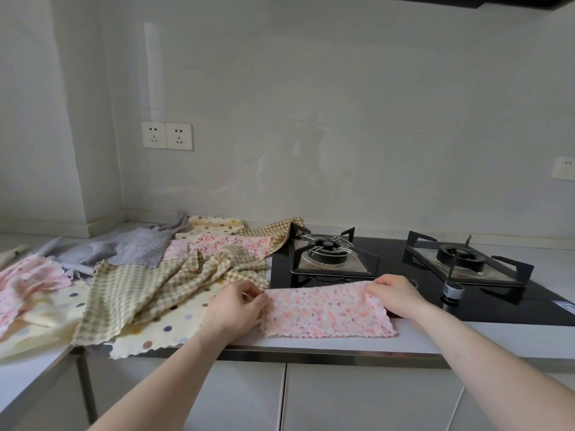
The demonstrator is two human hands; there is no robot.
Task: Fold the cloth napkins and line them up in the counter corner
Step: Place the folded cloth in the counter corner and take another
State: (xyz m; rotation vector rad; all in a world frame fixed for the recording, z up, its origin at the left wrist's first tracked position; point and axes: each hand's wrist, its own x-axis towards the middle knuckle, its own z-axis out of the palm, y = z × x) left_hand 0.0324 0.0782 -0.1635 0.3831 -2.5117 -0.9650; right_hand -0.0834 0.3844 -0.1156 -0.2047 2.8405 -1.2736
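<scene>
Far left, counter corner: a loose heap of unfolded cloth napkins (130,275) – pink floral, grey dotted, cream polka-dot, green-and-beige gingham – overlapping one another on the white counter (466,339); none lined up yet, as far as I can see.

Left hand: my left hand (236,306) pinches the left end of the pink floral terry napkin (326,309), fingers curled onto its edge, just beside the heap.

Napkin in work: it lies flat as a strip along the counter's front edge, its far edge lapping onto the black glass gas hob (404,275).

Key relation: its long axis runs left to right, straight between my two hands, one at each short end, neither nearer.

Right hand: my right hand (395,293) grips the right end, fingers bent over the top corner.

Next, I judge: bring one end across to the other to halve the strip, keeping corners matched.

Risk: the scalloped edges may slip askew.
</scene>
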